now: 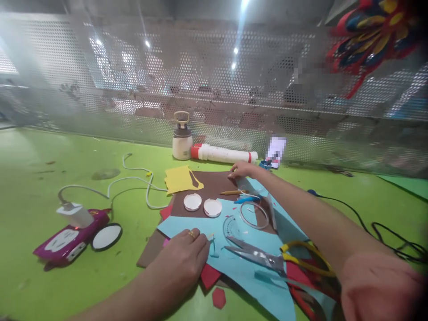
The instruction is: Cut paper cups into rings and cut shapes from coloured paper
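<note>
My left hand (185,254) rests fingers-down on a light blue paper sheet (244,267), its fingertips curled at the sheet's near edge beside a small blue scrap. My right hand (243,170) reaches far across the table, fingers closed on a clear item I cannot make out, above a brown sheet (214,187). Scissors with yellow handles (267,256) lie on the blue sheet. Two white round lids (203,205), a clear protractor (230,227), a clear ring (254,216) and a pencil (232,192) lie between my hands.
A yellow paper piece (180,178), a white glue bottle (182,138) and a white tube with red cap (222,154) stand at the back by the perforated metal wall (214,80). A purple glue gun (72,236) with white cord lies left on the green table (50,178). Black cable lies right.
</note>
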`<state>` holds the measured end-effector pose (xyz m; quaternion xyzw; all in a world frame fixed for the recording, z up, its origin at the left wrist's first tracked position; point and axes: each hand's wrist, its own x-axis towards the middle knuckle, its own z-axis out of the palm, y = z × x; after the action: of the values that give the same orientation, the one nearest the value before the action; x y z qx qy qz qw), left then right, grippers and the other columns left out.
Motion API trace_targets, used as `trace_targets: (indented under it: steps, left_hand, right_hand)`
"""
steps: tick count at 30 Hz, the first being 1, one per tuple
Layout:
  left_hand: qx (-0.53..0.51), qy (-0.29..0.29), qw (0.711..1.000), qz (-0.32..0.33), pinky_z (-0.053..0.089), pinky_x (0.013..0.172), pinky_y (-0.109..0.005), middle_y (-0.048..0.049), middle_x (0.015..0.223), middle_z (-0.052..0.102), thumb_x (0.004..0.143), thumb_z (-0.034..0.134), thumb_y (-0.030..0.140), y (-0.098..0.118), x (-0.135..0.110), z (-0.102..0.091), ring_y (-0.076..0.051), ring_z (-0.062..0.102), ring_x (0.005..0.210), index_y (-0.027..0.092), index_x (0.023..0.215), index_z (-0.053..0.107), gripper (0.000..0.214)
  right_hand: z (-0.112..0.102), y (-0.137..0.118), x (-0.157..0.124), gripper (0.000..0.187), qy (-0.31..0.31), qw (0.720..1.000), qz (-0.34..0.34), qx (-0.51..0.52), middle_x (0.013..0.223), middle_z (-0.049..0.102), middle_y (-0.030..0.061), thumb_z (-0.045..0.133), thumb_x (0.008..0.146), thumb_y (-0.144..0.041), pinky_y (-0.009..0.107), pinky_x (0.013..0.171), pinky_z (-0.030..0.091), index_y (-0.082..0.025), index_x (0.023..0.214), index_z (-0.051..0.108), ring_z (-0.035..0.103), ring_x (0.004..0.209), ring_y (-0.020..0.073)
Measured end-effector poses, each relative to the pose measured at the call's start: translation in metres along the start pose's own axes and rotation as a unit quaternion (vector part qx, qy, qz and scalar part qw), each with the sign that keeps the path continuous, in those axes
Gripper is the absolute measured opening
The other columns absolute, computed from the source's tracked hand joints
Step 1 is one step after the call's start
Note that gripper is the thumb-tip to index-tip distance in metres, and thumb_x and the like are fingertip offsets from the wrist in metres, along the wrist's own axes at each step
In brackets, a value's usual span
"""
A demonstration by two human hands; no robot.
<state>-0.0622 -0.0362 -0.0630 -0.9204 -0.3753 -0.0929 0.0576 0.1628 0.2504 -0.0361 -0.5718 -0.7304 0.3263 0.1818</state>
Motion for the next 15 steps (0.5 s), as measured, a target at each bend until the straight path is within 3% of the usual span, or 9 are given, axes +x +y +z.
trace_targets:
  steps: [7,15]
  left_hand:
    - [-0.012,-0.032,0.999,-0.009,0.051,0.074,-0.042,-0.0122,0.091,0.062,0.083,0.045,0.002,0.000,0.001,0.000,-0.026,0.055,0.083,0.014,0.099,0.061,0.025]
    - [-0.044,-0.027,0.998,-0.046,0.052,0.077,-0.044,-0.0115,0.093,0.063,0.084,0.046,0.005,0.000,0.002,-0.002,-0.026,0.055,0.084,0.013,0.097,0.062,0.021]
  right_hand:
    - [-0.003,0.007,-0.001,0.031,-0.004,0.991,-0.023,0.134,0.118,0.062,0.0078,0.060,0.093,-0.031,0.041,0.079,0.056,-0.017,0.120,0.058,0.064,0.096,0.0211]
    - [-0.016,0.001,-0.009,0.031,0.117,0.969,-0.093,0.198,0.119,0.062,0.0079,0.060,0.093,-0.032,0.042,0.081,0.055,-0.017,0.120,0.058,0.064,0.097,0.0214]
